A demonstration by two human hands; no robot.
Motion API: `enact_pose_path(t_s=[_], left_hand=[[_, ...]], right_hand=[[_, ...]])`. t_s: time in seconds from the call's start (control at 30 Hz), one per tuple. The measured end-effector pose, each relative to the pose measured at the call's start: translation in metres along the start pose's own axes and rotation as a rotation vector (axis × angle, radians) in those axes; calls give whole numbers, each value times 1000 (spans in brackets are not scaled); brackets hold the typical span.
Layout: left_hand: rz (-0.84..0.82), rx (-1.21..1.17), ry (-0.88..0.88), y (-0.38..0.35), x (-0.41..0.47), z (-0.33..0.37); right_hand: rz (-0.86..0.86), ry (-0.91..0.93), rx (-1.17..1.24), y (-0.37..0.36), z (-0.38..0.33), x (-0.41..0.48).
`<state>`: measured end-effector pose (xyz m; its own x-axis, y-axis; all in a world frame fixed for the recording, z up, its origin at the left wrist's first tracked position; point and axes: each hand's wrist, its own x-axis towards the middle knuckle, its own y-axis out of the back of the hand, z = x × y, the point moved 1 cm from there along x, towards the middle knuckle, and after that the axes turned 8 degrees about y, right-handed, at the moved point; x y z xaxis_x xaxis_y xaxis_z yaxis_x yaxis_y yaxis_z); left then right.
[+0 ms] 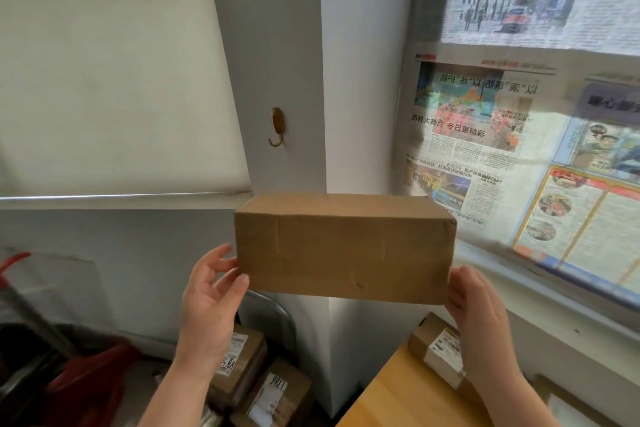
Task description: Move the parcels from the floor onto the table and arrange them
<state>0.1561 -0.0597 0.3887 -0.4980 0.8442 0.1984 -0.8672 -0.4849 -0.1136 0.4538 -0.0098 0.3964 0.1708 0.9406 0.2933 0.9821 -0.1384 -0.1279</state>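
Head view is showing you four parcels and both of your hands. You are holding the plain parcel (346, 250) up in the air in front of the wall corner. It is a long brown cardboard box, lying level, with no label on the sides facing you and faint tape lines across its front. Your left hand (207, 305) is grasping its left end with the thumb on the front face, and your right hand (478, 312) is gripping its lower right corner.

Below its right end, the table parcel (424, 336), bearing a white label, is lying on the wooden table (398, 402). Below its left end, the upper floor parcel (242, 360) and the lower floor parcel (280, 392) are sitting side by side, both labelled. A red bag (86, 385) is lying farther left. Above it a brass hook (278, 126) is hanging, and to its right newspapers (519, 114) are covering the window.
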Motion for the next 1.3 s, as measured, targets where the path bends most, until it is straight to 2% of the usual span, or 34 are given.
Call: enact_pose_path(t_s=[0.1, 0.23, 0.33, 0.5, 0.6, 0.8, 0.9, 1.0, 1.17, 1.3], left_hand=[[-36, 33, 20, 2, -3, -3], [-99, 142, -9, -6, -12, -7], [-103, 131, 29, -17, -20, -18], [-144, 160, 86, -33, -32, -43], [-199, 243, 80, -41, -36, -49], [-395, 439, 91, -82, -27, -53], [-505, 426, 198, -113, -30, -66], [-591, 496, 287, -142, -36, -96], [-596, 609, 513, -171, -51, -165], [-646, 710, 590, -186, -53, -201]], right_hand=[[33, -108, 92, 11, -4, 5], [-23, -143, 53, 29, 5, 11], [-106, -221, 178, 38, 13, 4], [11, -251, 353, 56, 30, -18], [33, -302, 255, 67, 28, -27], [107, -534, -112, 120, 31, -37], [107, -596, -205, 144, 40, -61], [89, -741, -306, 158, 63, -94], [64, -923, -344, 168, 107, -127], [87, -939, -439, 171, 136, -128]])
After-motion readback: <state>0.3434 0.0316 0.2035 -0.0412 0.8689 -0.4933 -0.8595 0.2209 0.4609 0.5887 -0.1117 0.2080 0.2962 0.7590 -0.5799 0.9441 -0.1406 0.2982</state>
